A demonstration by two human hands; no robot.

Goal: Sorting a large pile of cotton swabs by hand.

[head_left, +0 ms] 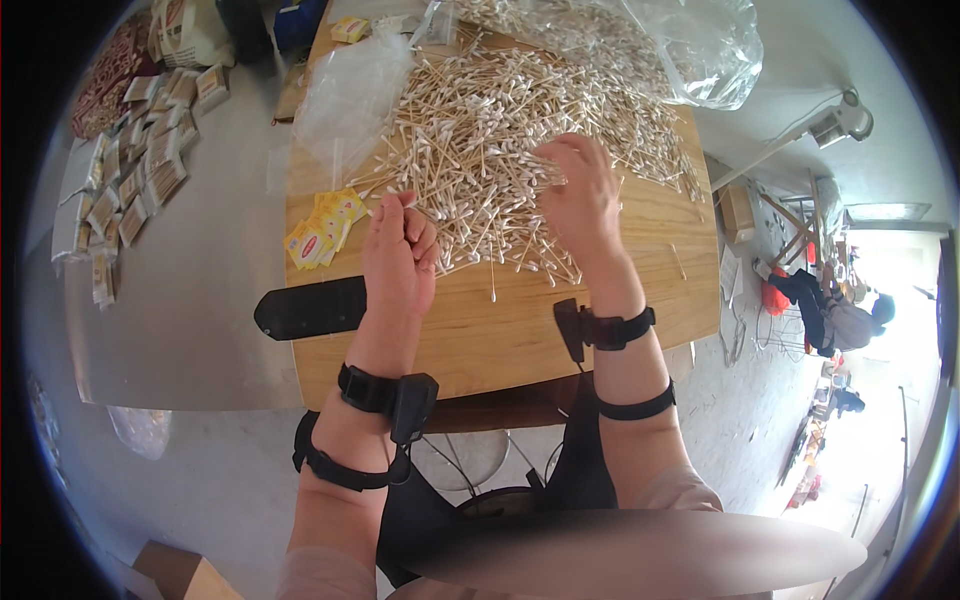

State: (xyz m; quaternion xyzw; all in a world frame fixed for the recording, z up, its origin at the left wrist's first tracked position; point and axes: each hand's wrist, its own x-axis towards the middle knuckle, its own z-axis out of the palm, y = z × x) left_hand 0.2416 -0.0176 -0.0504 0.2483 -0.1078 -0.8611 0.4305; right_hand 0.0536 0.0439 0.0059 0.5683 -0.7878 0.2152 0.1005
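A wide heap of cotton swabs [480, 150] with pale wooden sticks and white tips covers much of the wooden table. My left hand [402, 252] is at the heap's near left edge, its fingers curled in; what they hold, if anything, is hidden. Over the right part of the heap, my right hand [585, 195] reaches down with bent fingers among the swabs. Its fingertips are partly hidden, so I cannot make out what is in them. Several yellow and white printed packets [325, 230] lie fanned out left of my left hand.
A black flat strip [310, 308] lies by my left wrist. Clear plastic bags [355, 95] rest behind the packets, and a large bag [690, 45] sits at the back. Packed swab bundles [150, 150] cover the metal table at left. A person [840, 310] sits far right.
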